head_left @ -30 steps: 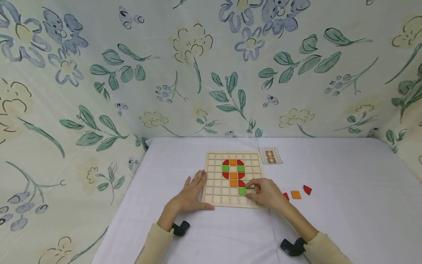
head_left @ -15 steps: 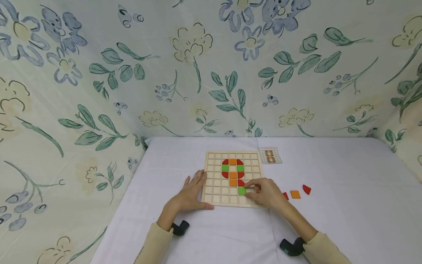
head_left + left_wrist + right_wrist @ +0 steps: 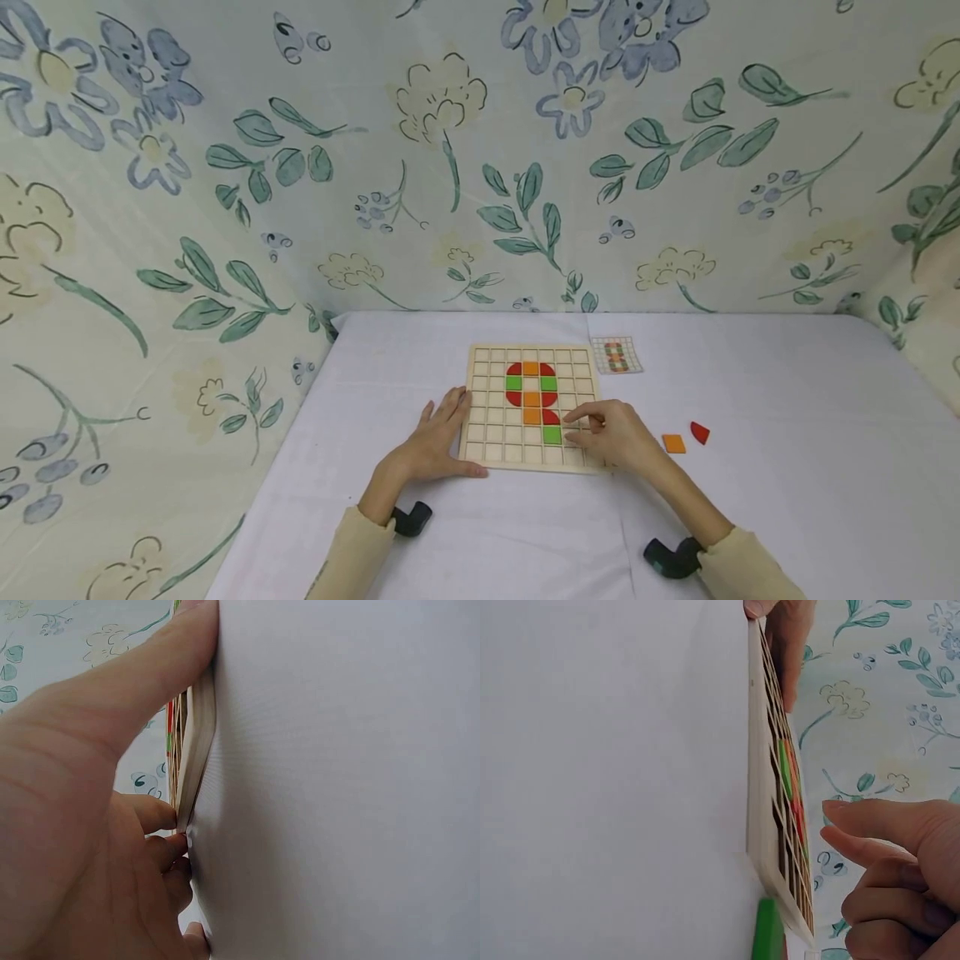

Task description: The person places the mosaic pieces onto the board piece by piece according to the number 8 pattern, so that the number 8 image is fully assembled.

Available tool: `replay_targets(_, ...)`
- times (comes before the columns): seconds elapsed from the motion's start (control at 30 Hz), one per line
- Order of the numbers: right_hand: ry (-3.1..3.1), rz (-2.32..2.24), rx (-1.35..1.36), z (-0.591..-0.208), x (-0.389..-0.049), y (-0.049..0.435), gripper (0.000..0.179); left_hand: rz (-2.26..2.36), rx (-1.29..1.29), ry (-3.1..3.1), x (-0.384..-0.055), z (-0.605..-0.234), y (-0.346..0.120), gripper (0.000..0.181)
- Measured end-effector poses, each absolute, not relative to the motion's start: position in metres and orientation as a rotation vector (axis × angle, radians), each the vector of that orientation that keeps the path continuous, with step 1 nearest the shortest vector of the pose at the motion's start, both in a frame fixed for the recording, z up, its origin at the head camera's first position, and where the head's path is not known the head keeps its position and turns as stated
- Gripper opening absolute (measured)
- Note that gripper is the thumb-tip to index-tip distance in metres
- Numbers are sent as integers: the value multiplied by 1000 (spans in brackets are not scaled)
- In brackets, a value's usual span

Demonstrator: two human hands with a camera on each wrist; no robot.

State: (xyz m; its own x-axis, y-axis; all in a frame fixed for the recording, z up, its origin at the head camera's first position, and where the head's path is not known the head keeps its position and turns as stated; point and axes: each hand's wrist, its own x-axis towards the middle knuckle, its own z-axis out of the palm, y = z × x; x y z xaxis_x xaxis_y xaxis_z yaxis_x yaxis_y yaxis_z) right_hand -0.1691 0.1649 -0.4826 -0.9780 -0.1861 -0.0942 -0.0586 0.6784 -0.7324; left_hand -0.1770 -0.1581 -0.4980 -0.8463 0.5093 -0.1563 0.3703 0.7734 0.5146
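A wooden grid board [image 3: 487, 451] lies on the table, with red, orange and green tiles set in its cells. My left hand [image 3: 429, 443] rests against its near left corner, fingers spread along the left side and thumb by the front edge. My right hand [image 3: 618, 437] hovers over the board's right part, thumb and index finger apart with nothing between them. Just left of those fingertips sit a green square tile [image 3: 552, 435] and a red quarter-round tile [image 3: 551, 417]. In the right wrist view the other fingers [image 3: 889, 911] are curled in.
Right of the board lie an orange square tile [image 3: 673, 443] and a red quarter-round tile [image 3: 700, 432]. A green piece [image 3: 767, 930] lies by the board's corner in the right wrist view. A small patterned card [image 3: 617, 356] is beside the far right corner.
My right hand has drawn slightly right, off the green tile, and its wrist now hides a red piece that showed earlier. My left hand keeps its place.
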Motion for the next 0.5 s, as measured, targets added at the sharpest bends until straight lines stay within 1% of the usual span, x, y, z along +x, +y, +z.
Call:
replay_targets(0.27,2780,-1100,-156,-471,-171,206,25,669,674,2684,-178,-500,-157,127)
replay_targets(0.5,2820,-1057,-72,-471,-161,242,28,670,672,2691,-178,-500,-157,127)
